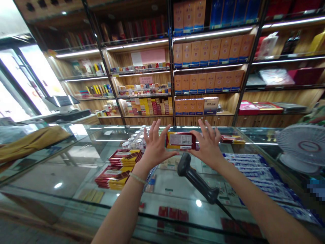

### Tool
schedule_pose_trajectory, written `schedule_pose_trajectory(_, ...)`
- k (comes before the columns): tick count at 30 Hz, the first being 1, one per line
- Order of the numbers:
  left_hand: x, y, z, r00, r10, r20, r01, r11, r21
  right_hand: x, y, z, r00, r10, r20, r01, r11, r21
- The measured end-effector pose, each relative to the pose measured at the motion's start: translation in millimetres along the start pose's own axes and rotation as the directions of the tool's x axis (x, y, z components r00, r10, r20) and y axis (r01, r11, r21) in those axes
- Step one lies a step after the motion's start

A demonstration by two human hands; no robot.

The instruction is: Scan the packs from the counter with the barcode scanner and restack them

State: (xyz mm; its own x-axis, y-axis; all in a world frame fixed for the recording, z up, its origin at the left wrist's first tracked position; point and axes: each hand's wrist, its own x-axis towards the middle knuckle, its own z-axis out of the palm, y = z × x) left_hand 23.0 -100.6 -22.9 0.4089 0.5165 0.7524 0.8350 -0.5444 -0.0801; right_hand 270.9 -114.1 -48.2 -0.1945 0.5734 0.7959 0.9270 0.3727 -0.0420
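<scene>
A red and yellow packet [180, 140] is held up above the glass counter, its white printed label facing me. My left hand [156, 144] grips its left end between thumb and fingers, the other fingers spread. At its right end, my right hand [207, 144] holds it the same way. Just below the packet, a black handheld scanner [198, 181] lies on the glass with its cable running to the lower right. Stacks of similar red and yellow packets [118, 171] sit left of my left forearm.
Small clear jars [137, 140] stand behind the stacks. Blue and white packets [264, 179] lie in rows at the right, near a white fan [302, 145]. Brown cloth [33, 144] lies at the far left. Shelves of boxes [209, 51] line the back wall.
</scene>
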Motion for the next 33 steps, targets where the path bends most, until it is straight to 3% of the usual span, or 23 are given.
schedule_pose_trajectory(9, 2, 9, -7.0, 0.999, 0.038, 0.022, -0.041, 0.99, 0.132, 0, -7, -3, 1.0, -0.016, 0.016, 0.017, 1.0, -0.011)
schedule_pose_trajectory(18, 2, 4, -8.9, 1.0, 0.009, 0.011, -0.009, 0.998, 0.067, 4, -9, -8, 0.986, 0.04, 0.163, -0.038, 0.999, -0.013)
schedule_pose_trajectory(22, 2, -2, -9.4, 1.0, -0.018, 0.011, 0.018, 0.998, 0.068, 5, -12, -16, 0.96, 0.144, 0.241, -0.147, 0.989, -0.007)
schedule_pose_trajectory(28, 1, -7, -7.7, 0.999, -0.027, 0.037, 0.023, 0.996, 0.091, -36, -34, -30, 0.911, 0.141, 0.387, -0.132, 0.99, -0.05)
schedule_pose_trajectory(33, 0, -6, -5.5, 0.998, -0.037, 0.047, 0.033, 0.997, 0.071, -71, -55, -26, 0.882, 0.156, 0.445, -0.139, 0.988, -0.07)
